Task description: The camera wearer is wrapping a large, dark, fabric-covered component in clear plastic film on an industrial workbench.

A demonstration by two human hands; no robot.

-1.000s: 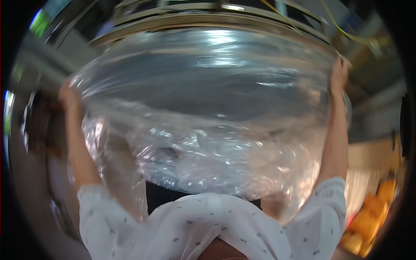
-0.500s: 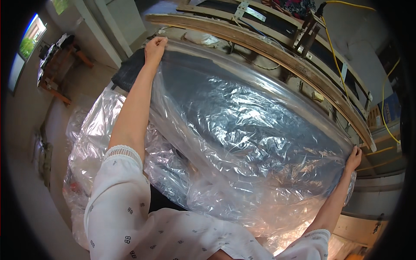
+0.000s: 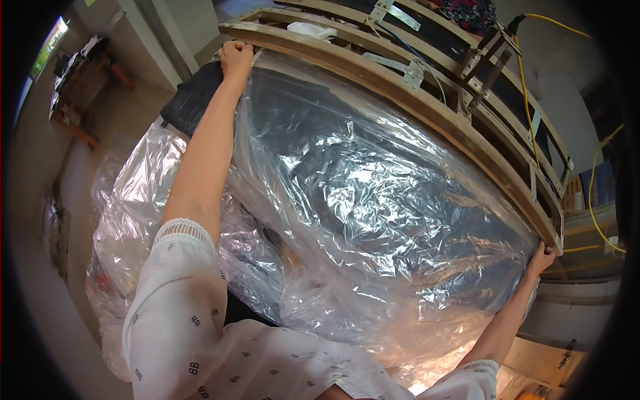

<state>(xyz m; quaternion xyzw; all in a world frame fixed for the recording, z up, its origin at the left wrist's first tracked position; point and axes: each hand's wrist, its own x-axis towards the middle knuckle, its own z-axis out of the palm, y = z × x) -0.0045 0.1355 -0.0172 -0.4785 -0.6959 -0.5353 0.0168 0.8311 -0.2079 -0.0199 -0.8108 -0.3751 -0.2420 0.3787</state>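
A wide sheet of clear plastic film (image 3: 400, 200) is stretched out in front of me over a dark surface, shiny and wrinkled in the middle. My left hand (image 3: 237, 61) is closed on the film's far left corner, beside the end of a long wooden bar (image 3: 373, 73). At the far right corner my right hand (image 3: 541, 259) pinches the film just below the bar's other end. The bar lies along the film's far edge and hides that edge between my hands. More loose film (image 3: 137, 220) hangs in crumpled folds at the left and over my lap.
Behind the bar is a wooden frame with metal brackets (image 3: 412, 77) and an upright metal cylinder (image 3: 485, 83). A yellow hose (image 3: 523, 100) runs down at the right. Part of a person in patterned clothing (image 3: 467, 15) shows at the back. A wooden bench (image 3: 77, 130) stands far left.
The wooden bar has come down toward me over the film's far edge, covering the gap that showed behind it. Both hands still grip the film's corners.
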